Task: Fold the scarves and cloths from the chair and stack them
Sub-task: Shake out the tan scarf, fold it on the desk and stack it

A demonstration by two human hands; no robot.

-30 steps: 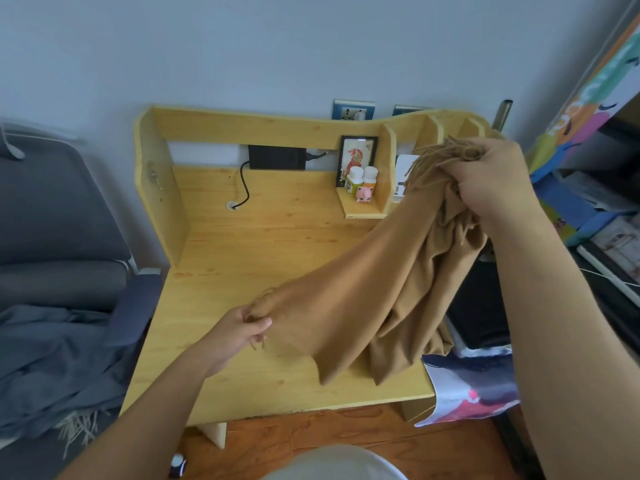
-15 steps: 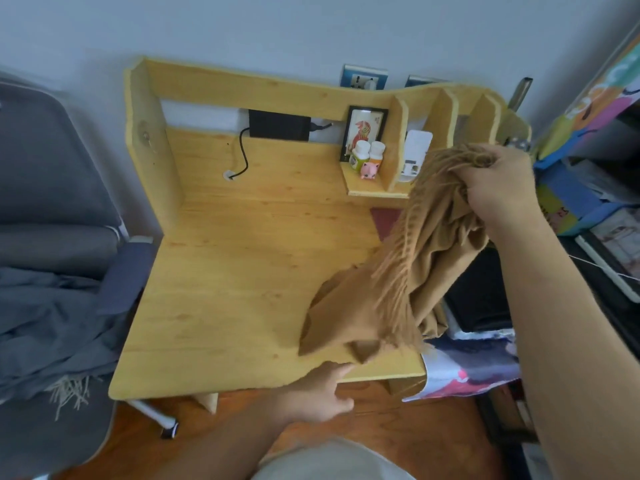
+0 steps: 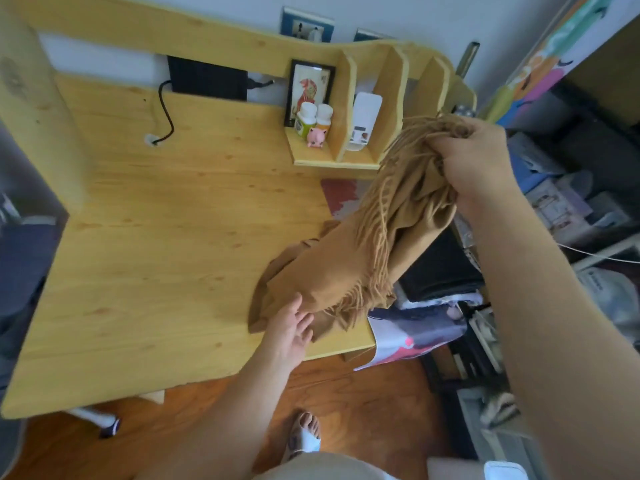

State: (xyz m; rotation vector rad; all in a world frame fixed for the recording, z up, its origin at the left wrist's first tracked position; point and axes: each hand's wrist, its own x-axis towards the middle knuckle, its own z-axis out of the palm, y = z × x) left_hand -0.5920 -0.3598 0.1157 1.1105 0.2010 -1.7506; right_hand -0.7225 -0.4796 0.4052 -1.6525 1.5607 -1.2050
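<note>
A tan fringed scarf (image 3: 349,268) hangs bunched from my right hand (image 3: 479,161), which grips its upper end above the right side of the wooden desk (image 3: 166,237). The scarf's lower part lies crumpled on the desk near the front right corner. My left hand (image 3: 289,329) reaches up from the desk's front edge with fingers spread and touches the scarf's lower folds. The chair (image 3: 20,258) sits blurred at the far left edge.
A small shelf (image 3: 332,161) at the back right holds two bottles (image 3: 313,119), a pink pig figure and a framed picture. A black box (image 3: 207,79) with a cable sits at the back. Cluttered bins and a printed cloth (image 3: 412,332) stand to the right.
My left hand let go of the scarf's lower end, dropped below the desk edge, then came back up onto the crumpled lower folds. The scarf collapsed toward the right; the view tilted down.
</note>
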